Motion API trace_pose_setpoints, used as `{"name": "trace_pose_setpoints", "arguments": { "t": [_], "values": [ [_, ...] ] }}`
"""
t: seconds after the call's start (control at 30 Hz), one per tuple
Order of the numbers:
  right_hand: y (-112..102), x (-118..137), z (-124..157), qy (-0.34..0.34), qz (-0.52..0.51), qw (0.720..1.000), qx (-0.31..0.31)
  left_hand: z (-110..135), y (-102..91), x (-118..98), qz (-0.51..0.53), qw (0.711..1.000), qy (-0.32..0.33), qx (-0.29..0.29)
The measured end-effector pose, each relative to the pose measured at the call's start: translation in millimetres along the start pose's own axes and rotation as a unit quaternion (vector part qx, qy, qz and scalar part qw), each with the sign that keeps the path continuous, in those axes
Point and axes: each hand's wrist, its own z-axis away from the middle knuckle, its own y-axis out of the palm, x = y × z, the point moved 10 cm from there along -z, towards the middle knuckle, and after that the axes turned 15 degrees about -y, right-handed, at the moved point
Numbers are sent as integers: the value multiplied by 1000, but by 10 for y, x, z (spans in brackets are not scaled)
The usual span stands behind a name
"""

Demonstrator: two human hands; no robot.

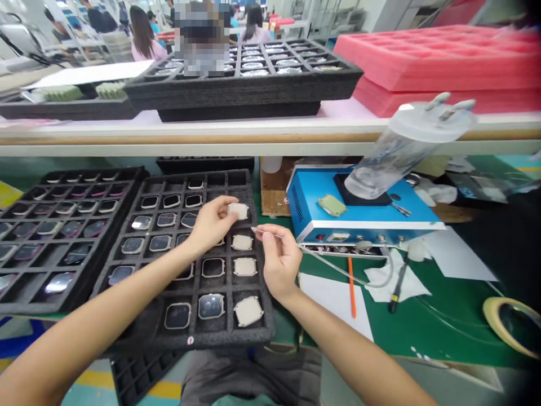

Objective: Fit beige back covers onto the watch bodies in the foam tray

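My left hand [214, 221] is closed on a beige watch case [239, 211] at the upper part of the right column of a black foam tray [252, 285]. Between the thumb and fingers of my right hand [280, 256] is a thin nozzle [255, 229], its pale tip pointing left, just below that watch case. A clear hose [325, 264] runs from this hand to the front of a blue machine [310, 210]. Below my hands, more beige watch cases [245, 267] lie back up in the same column. Dark-faced watch cases [211, 306] fill other compartments.
A second tray [31, 301] of watch cases stands left. On the blue machine are a clear cylinder [376, 163] and a greenish case [332, 205]. An orange stick [351, 287], a black-handled tool [397, 287] and a tape roll [513, 324] lie right. A shelf [270, 141] crosses above.
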Motion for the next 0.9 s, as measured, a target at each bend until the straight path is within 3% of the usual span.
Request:
{"name": "trace_pose_setpoints", "arguments": {
  "t": [0.13,0.2,0.27,0.33,0.43,0.5,0.6,0.7,0.83,0.9],
  "values": [
    [-42,-70,-41,24,3,1000,-19,-271,185,-111,-91,996,-13,19],
    [-47,-82,-60,29,-1,999,-22,-184,42,-129,-110,994,-15,4],
    [-58,-90,-65,35,-10,999,-29,72,-359,-40,-114,993,-21,-40],
    [-68,-92,-56,41,-10,999,-30,493,-933,235,-143,982,-41,-119],
    [-68,-68,-42,45,4,999,-19,1373,-1846,1065,-118,927,-180,-308],
    [-61,-55,-36,48,5,999,-17,1834,-2056,1578,-82,905,-236,-343],
    [-37,-67,-31,59,-6,998,-16,2103,-1969,2028,-18,911,-235,-337],
    [-36,-98,-71,66,-4,998,-9,2147,-1751,2179,35,916,-214,-336],
    [-64,-127,-244,58,22,997,37,2205,-1522,2109,47,933,-211,-287],
    [-75,-157,-322,63,27,995,68,2206,-1517,1883,-14,939,-196,-281]
  ]
}}
